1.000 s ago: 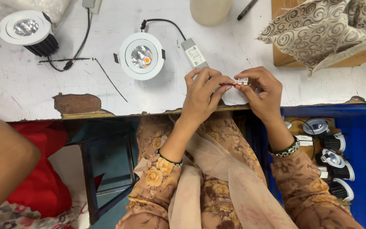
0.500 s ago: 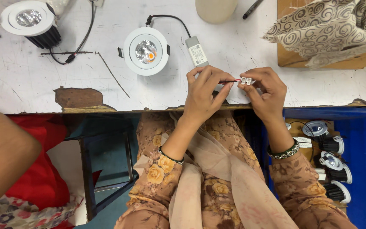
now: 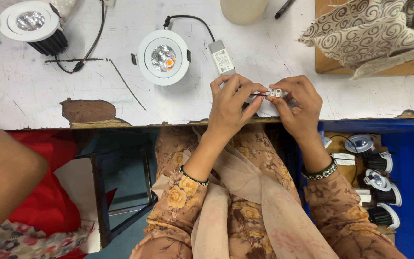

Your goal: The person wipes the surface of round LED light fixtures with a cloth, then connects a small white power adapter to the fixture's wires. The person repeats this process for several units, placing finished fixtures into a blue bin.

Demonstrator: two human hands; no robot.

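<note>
My left hand (image 3: 231, 103) and my right hand (image 3: 298, 103) meet over the near edge of a worn white table (image 3: 34, 96). My right hand pinches a small white connector block (image 3: 276, 92). My left hand's fingertips hold thin wires (image 3: 260, 94) at the block's left end. Just behind the hands lies a small white driver box (image 3: 221, 57), and its black cable runs to a round white downlight (image 3: 163, 57) that glows orange at its centre.
A second white downlight (image 3: 29, 21) sits at the far left with black wires. A patterned cloth (image 3: 370, 29) covers a wooden board at the back right. Several more downlights (image 3: 379, 184) lie in a box below right. Another person's arm (image 3: 1, 177) is at the left.
The view has shifted slightly. My hands stay together at the table edge, working at the connector block with only small finger movements.
</note>
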